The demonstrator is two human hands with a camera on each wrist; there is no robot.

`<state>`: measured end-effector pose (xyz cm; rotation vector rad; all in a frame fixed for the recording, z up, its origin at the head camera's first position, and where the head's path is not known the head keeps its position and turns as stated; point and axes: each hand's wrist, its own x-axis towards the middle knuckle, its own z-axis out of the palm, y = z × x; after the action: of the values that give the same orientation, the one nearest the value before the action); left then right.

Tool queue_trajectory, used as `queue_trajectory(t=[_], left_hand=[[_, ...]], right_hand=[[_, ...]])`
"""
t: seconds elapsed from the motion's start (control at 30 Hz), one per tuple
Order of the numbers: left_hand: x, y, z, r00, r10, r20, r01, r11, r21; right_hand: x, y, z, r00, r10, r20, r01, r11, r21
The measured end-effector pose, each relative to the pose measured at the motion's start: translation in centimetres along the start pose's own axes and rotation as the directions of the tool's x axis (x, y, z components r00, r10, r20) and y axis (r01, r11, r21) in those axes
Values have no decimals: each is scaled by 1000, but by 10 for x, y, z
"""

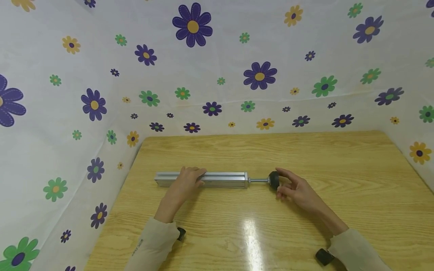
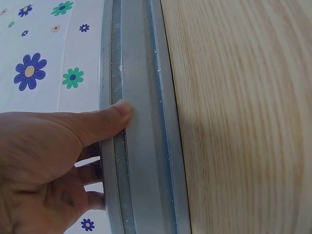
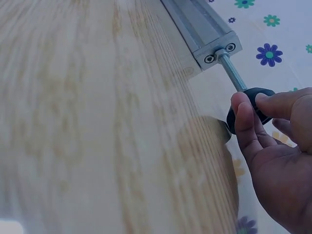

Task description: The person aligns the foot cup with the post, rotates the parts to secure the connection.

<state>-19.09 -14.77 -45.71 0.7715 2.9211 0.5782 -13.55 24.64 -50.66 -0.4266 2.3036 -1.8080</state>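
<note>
A grooved aluminium profile (image 1: 223, 180) lies lengthwise on the wooden table. My left hand (image 1: 184, 182) grips it near its left half; in the left wrist view the thumb presses one grooved face while the other fingers go behind the bar. From the profile's right end plate (image 3: 219, 51), which carries two screws, a threaded rod (image 1: 259, 180) sticks out. At the rod's outer end sits a round black levelling foot (image 1: 274, 180). My right hand (image 1: 298, 190) pinches this foot by its rim between thumb and fingers, seen also in the right wrist view.
The wood-grained table (image 1: 271, 154) reaches back to a white cloth (image 1: 217, 56) printed with flowers, which also hangs along the left and right sides. Black wrist devices (image 1: 324, 257) show at both sleeves.
</note>
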Motion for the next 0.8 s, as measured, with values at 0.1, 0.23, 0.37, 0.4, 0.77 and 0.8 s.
queue_trajectory(t=[0.1, 0.23, 0.37, 0.4, 0.77, 0.8], left_hand=[[0, 0, 0, 1000, -1, 4, 1, 1000, -3], [1, -1, 0, 1000, 7, 4, -7, 1000, -3], [1, -1, 0, 1000, 10, 0, -10, 1000, 1], [1, -1, 0, 1000, 9, 1, -9, 1000, 2], [0, 1, -2, 1000, -14, 19, 14, 1000, 1], [0, 1, -2, 1000, -18, 21, 18, 1000, 0]], right_hand=[[1, 1, 0, 1000, -20, -2, 20, 1000, 14], [1, 1, 0, 1000, -28, 0, 28, 999, 21], [1, 1, 0, 1000, -18, 2, 17, 1000, 16], [0, 1, 0, 1000, -13, 5, 13, 1000, 15], [0, 0, -2, 1000, 5, 15, -4, 999, -51], [0, -1, -2, 1000, 12, 12, -11, 998, -67]])
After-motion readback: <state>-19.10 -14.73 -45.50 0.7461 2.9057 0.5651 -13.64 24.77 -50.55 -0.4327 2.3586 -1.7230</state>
